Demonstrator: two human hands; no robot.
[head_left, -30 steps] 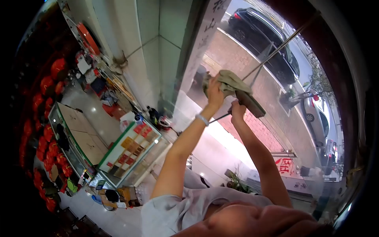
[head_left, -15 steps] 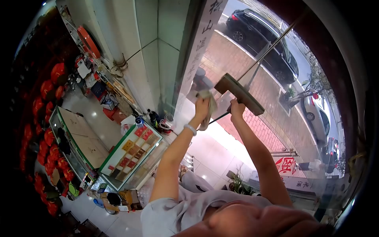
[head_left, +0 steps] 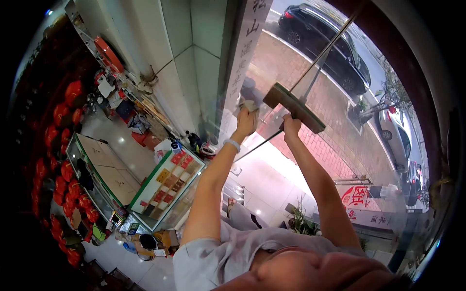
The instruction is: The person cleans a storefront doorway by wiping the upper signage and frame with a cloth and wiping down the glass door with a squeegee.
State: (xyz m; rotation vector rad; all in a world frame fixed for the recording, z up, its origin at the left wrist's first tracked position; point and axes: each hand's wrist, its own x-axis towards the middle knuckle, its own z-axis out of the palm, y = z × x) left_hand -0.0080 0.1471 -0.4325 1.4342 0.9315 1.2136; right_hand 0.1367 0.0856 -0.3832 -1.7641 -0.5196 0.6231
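Observation:
My left hand (head_left: 243, 121), with a bracelet on its wrist, is closed around a crumpled greyish cloth (head_left: 252, 107) and presses near the window glass (head_left: 272, 65). To the right, my right hand (head_left: 291, 127) grips the thin dark handle of a wide-headed cleaning tool (head_left: 300, 112). The tool's flat, brownish-green head lies tilted just above that hand, close to the glass, and its handle slants down to the left below my left hand. Whether the cloth and the head touch the glass is hard to tell.
A glass display counter (head_left: 167, 186) stands at the lower left, near red hanging decorations (head_left: 63, 189). A tiled pillar (head_left: 204, 63) rises left of the window. Plants (head_left: 302, 223) are below. Outside are a black car (head_left: 325, 46) and a white car (head_left: 394, 131).
My left hand and the cloth have come away from the tool's head, moving left and slightly down. More of the head shows. My right hand still holds the tool, slightly higher in view.

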